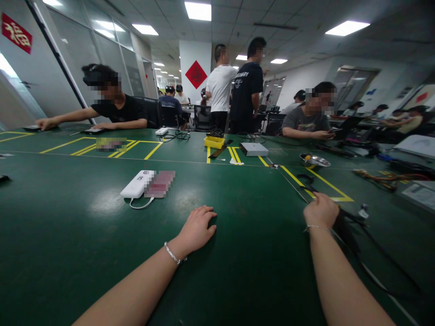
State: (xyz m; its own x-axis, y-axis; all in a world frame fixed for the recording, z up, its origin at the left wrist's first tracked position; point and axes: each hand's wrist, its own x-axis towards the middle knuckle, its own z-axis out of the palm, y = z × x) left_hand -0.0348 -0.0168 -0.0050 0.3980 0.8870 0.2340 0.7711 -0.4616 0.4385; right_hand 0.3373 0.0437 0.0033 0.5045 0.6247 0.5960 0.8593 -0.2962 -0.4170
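Note:
My left hand [197, 229] lies palm down on the green table [217, 276], fingers stretched out and a little apart, with nothing in it. Beyond it to the left is a white power bank [137, 184] with a short white cable [142, 206], touching a blurred reddish flat object [161, 183]. At the right, my right hand [321, 211] is closed on a black cable [348, 233]. Its curled fingers are partly hidden behind the back of the hand. A black looped end [306, 182] sticks out past the knuckles.
Farther back are a yellow bin [214, 142], a grey box [253, 149] and a metal bowl [315, 160]. Coloured wires [382, 180] lie at the right. Yellow tape [331, 184] marks the table. One person [118, 108] sits across at left, another [307, 120] at right.

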